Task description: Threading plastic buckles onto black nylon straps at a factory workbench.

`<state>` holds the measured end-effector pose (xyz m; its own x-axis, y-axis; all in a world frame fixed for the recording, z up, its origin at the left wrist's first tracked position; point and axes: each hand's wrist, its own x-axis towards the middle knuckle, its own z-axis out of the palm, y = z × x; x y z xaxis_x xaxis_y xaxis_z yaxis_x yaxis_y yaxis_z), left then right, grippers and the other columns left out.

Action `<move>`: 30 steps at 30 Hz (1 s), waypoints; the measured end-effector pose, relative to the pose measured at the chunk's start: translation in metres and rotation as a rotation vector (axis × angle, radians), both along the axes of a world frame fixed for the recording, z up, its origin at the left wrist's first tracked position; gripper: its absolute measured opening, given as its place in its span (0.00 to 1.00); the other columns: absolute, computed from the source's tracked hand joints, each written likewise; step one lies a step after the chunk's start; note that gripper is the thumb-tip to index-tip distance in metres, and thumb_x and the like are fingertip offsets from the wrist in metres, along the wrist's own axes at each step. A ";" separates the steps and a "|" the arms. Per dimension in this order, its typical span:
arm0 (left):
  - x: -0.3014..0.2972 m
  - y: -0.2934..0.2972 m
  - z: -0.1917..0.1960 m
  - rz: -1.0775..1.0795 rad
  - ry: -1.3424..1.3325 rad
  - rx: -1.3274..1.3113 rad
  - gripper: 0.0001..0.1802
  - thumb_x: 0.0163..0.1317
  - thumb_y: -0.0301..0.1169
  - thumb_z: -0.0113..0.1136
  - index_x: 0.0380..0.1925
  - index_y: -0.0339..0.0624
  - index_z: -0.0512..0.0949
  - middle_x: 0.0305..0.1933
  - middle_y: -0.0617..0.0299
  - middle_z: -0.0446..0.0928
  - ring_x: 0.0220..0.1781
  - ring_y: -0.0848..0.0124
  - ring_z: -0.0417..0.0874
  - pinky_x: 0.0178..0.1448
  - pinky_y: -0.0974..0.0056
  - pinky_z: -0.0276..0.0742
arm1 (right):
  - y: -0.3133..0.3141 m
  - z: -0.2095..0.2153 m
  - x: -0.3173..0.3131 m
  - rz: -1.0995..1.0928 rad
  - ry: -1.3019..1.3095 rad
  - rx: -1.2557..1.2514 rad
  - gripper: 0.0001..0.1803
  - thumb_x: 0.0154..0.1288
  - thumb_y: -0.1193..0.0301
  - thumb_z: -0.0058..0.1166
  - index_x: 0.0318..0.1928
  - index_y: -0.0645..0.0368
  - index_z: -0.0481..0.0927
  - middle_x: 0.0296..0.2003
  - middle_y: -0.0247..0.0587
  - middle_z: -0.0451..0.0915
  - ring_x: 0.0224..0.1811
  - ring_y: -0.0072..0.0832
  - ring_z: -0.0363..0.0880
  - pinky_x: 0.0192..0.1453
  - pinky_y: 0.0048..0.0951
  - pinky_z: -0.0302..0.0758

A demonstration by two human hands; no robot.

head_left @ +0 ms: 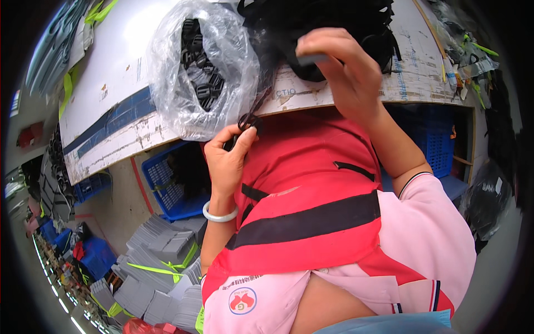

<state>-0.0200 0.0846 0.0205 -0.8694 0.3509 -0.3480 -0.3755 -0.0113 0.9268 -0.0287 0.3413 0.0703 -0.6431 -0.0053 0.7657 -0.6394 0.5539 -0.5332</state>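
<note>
My left hand (227, 158) is just off the table's front edge, thumb and fingers pinched on a small black plastic buckle (248, 121). A dark strap seems to run up from it, but its path is unclear. Above the table edge, to the right, my right hand (350, 72) is raised with curled fingers, its fingertips smeared by motion. A dark grey bit (311, 59) shows at them, too blurred to name. Beside my left hand lies an open clear plastic bag (236, 61) with several black buckles (207, 83) in it. Black straps or fabric (328, 16) are heaped behind my right hand.
The worn white table (122, 55) has its front edge close to my red apron (311, 167). Under it stand blue plastic crates (161, 172) (436, 147). Stacked grey sheets (150, 278) with yellow-green ties are at lower left. Bags and scraps (473, 67) lie at the right.
</note>
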 end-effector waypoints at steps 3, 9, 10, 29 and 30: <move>-0.003 -0.004 0.007 0.011 0.018 -0.054 0.07 0.61 0.27 0.66 0.36 0.35 0.83 0.28 0.70 0.79 0.24 0.87 0.69 0.27 0.79 0.61 | -0.044 0.051 0.041 0.273 -0.392 -0.103 0.05 0.68 0.79 0.51 0.41 0.67 0.79 0.36 0.42 0.81 0.36 0.24 0.79 0.42 0.20 0.75; -0.005 -0.006 0.004 -0.031 0.368 -0.123 0.08 0.59 0.23 0.65 0.38 0.33 0.82 0.32 0.69 0.79 0.33 0.83 0.72 0.38 0.76 0.68 | -0.066 -0.020 0.032 0.430 -1.235 -0.549 0.09 0.70 0.70 0.54 0.37 0.65 0.79 0.26 0.24 0.76 0.27 0.08 0.69 0.28 0.13 0.65; -0.004 -0.006 0.006 -0.034 0.424 -0.176 0.06 0.60 0.21 0.65 0.37 0.31 0.80 0.31 0.73 0.75 0.33 0.84 0.71 0.38 0.78 0.67 | -0.068 -0.026 0.031 0.439 -1.244 -0.547 0.09 0.70 0.70 0.54 0.37 0.65 0.79 0.26 0.24 0.76 0.27 0.08 0.69 0.28 0.13 0.65; 0.003 -0.008 -0.017 0.010 0.909 -0.355 0.09 0.52 0.20 0.68 0.33 0.36 0.80 0.31 0.54 0.79 0.31 0.61 0.81 0.35 0.64 0.76 | -0.085 -0.050 0.029 0.419 -1.207 -0.943 0.13 0.71 0.63 0.53 0.45 0.60 0.77 0.21 0.31 0.75 0.16 0.15 0.72 0.18 0.16 0.68; 0.004 -0.009 -0.021 0.009 0.914 -0.343 0.09 0.52 0.20 0.68 0.34 0.36 0.81 0.31 0.56 0.79 0.31 0.63 0.81 0.35 0.65 0.76 | -0.083 -0.051 0.026 0.459 -1.283 -0.973 0.14 0.70 0.62 0.55 0.46 0.61 0.77 0.24 0.32 0.77 0.18 0.15 0.72 0.21 0.16 0.70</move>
<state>-0.0161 0.0758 -0.0002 -0.8572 0.3481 0.3796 0.4881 0.3142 0.8142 -0.0027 0.2586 0.0196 -0.8923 -0.2296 -0.3886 0.4494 -0.3716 -0.8123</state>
